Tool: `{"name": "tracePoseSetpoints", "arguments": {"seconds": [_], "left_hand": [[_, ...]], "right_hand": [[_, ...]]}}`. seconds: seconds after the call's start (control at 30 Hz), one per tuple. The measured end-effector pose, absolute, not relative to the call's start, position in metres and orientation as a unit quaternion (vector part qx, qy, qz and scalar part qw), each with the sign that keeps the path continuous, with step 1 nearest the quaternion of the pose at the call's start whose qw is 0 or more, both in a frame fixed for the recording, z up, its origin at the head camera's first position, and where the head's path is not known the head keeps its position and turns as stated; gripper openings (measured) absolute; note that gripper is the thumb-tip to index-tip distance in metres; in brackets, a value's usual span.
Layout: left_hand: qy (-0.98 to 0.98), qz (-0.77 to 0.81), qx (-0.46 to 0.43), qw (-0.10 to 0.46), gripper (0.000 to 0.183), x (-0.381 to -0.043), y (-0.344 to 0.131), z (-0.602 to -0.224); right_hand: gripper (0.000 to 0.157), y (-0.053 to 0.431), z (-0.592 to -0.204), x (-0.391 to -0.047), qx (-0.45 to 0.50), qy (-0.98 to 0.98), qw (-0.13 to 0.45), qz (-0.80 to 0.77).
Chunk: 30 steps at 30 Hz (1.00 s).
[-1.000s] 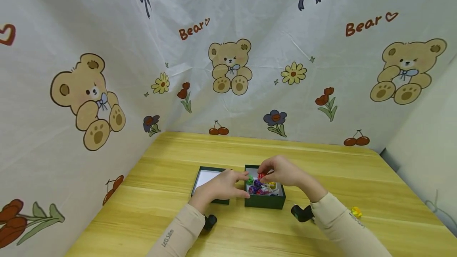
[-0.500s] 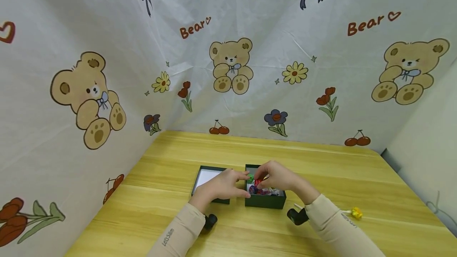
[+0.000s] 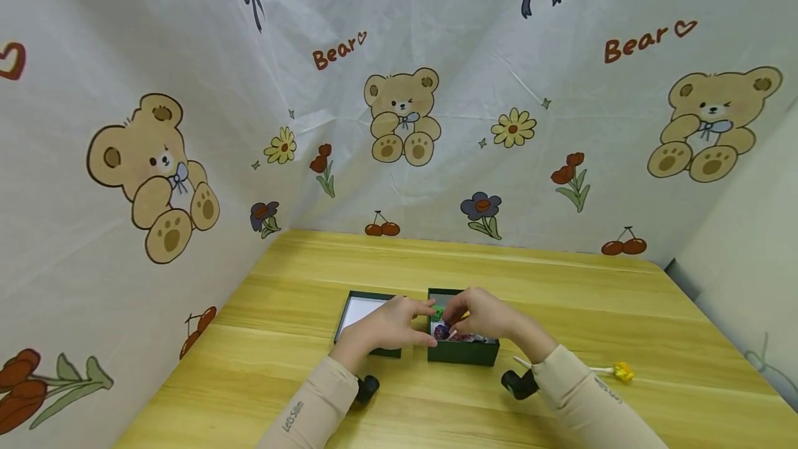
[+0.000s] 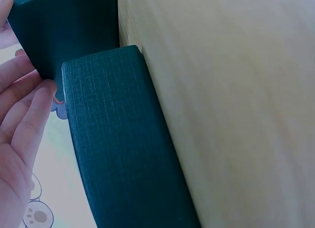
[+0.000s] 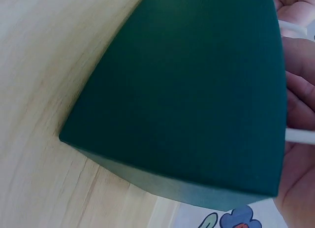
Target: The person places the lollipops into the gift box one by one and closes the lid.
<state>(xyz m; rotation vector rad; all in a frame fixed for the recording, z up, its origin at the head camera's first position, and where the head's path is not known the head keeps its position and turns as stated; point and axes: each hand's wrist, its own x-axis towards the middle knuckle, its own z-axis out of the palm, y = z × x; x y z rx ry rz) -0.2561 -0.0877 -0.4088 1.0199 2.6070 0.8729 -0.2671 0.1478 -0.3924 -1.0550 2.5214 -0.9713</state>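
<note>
While the right hand [image 3: 488,313] is curled inside the green box [image 3: 463,353], its hold unclear, the left hand [image 3: 391,323] lies loose alongside; crowded lollipops [image 3: 441,332] beneath the right grip could snag.

Worktop [image 3: 249,366] is yellowish wood grain. Open green box [image 3: 463,353] sits about mid-width, off back edge. Lid [image 3: 364,309], white inside, just beside it toward left edge. Yellow-headed lollipop [image 3: 622,371] toward right edge. White stick end [image 3: 522,362] between lollipop and box, rest hidden.
</note>
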Motion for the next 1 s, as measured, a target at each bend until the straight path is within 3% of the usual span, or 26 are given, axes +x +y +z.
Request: {"name": "tracePoseSetpoints", "arguments": {"seconds": [0.53,1.0], "left_hand": [[0.885,0.298,0.342,0.107,0.059,-0.259,-0.086,-0.410],[0.891,0.290,0.333,0.103,0.060,-0.256,-0.086,-0.407]], "right_hand": [[0.018,0.192,-0.374,-0.255,-0.297,0.870,0.075,-0.386],[0.025,0.239,-0.374,-0.242,-0.252,0.875,0.095,-0.403]]}}
